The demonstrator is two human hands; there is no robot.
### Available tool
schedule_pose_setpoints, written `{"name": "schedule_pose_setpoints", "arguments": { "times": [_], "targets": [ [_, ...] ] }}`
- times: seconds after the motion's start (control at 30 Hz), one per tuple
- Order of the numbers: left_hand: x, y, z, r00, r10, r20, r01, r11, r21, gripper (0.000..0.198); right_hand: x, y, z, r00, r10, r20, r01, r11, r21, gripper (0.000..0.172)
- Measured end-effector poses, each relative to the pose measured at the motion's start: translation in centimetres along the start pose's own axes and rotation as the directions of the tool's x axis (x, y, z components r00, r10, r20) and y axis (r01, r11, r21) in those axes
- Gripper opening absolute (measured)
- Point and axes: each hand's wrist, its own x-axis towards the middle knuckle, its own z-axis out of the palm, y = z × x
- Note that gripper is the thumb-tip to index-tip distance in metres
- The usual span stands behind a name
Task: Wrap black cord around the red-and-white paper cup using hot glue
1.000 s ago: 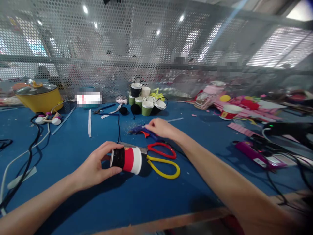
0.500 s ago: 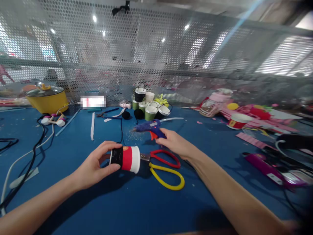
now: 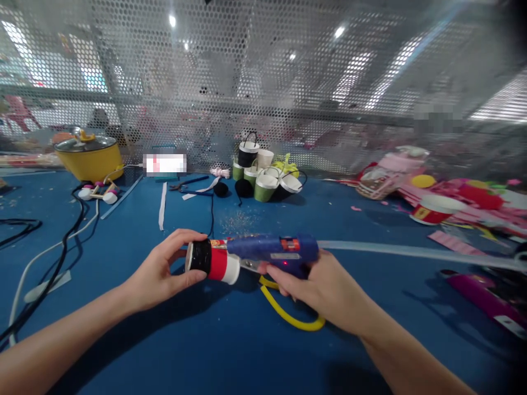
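Observation:
My left hand (image 3: 164,269) grips a paper cup (image 3: 219,263) lying on its side, with black cord wound round its base end, a red band and a white rim part. In my right hand (image 3: 317,285) is a blue glue gun (image 3: 272,251) with a small red light and a clear glue stick (image 3: 370,248) trailing from its back. The gun's nozzle end is right over the cup's red band; whether it touches cannot be made out. Under the gun lie scissors, their yellow handle (image 3: 288,315) showing and the red handle hidden.
Small green, black and white cups (image 3: 265,187) stand in a group by the perforated metal screen (image 3: 263,99). Black yarn balls (image 3: 244,188) and pliers (image 3: 179,187) lie before them. A yellow pot (image 3: 88,159) and cables are left; pink scraps, a red-white cup (image 3: 432,213) and a purple tool (image 3: 481,299) are right.
My right hand has brought the glue gun down and nearer, its nozzle now over the cup. My left hand keeps its hold on the cup. The view has shifted slightly.

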Motion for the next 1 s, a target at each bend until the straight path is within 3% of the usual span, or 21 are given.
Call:
{"name": "schedule_pose_setpoints", "arguments": {
  "times": [0.1,0.2,0.5,0.67,1.0],
  "targets": [
    [0.15,0.13,-0.07,0.998,-0.064,-0.014,0.064,0.998,0.022,0.039,-0.16,0.46,0.55,0.986,-0.153,-0.061,0.138,0.968,-0.211,0.020],
    [0.16,0.15,-0.15,0.995,-0.094,-0.030,0.095,0.995,0.038,0.039,-0.10,0.76,0.90,0.970,-0.233,-0.068,0.204,0.935,-0.289,0.017],
    [0.15,-0.12,-0.08,0.995,-0.070,-0.065,0.074,0.996,0.057,0.041,-0.52,0.57,0.63,0.976,-0.217,0.022,0.215,0.942,-0.257,0.011],
    [0.18,-0.20,-0.08,0.998,-0.014,-0.054,0.018,0.997,0.080,0.042,-0.51,0.96,0.84,0.985,-0.171,-0.005,0.164,0.953,-0.256,0.008],
    [-0.05,-0.43,-0.20,0.999,0.008,-0.050,-0.003,0.995,0.103,0.042,-0.88,0.72,0.83,0.976,-0.218,-0.019,0.203,0.934,-0.296,0.010]
  ]
}}
